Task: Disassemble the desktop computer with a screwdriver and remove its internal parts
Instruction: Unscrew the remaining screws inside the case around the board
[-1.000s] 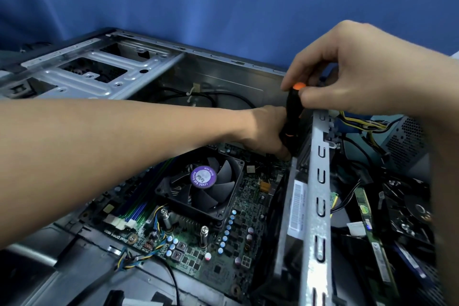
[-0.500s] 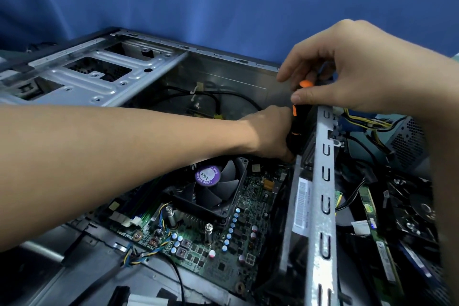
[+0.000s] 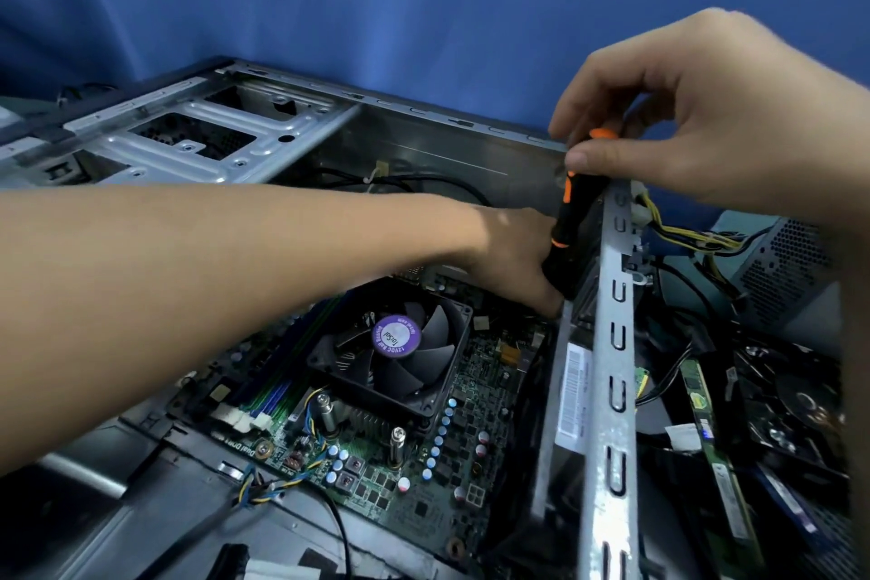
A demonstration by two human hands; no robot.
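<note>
The open desktop case (image 3: 452,174) lies on its side with the green motherboard (image 3: 405,471) and its black cooler fan (image 3: 400,353) exposed. A black and orange screwdriver (image 3: 567,231) stands nearly upright at the case's rear corner. My right hand (image 3: 696,122) pinches its orange top between thumb and fingers. My left hand (image 3: 513,259) reaches across the case and holds the lower part of the handle; its fingertips and the screwdriver tip are hidden behind the hand.
A grey slotted rear panel (image 3: 612,391) stands edge-up right of the fan. Beyond it lie a power supply (image 3: 781,268) with yellow wires, RAM sticks (image 3: 706,429) and a hard drive (image 3: 795,400). An empty drive cage (image 3: 188,137) sits at far left. A blue wall stands behind.
My right hand's fingers shifted round the screwdriver's top, as in turning it. The view shifted slightly; my left hand stayed at the handle's lower part.
</note>
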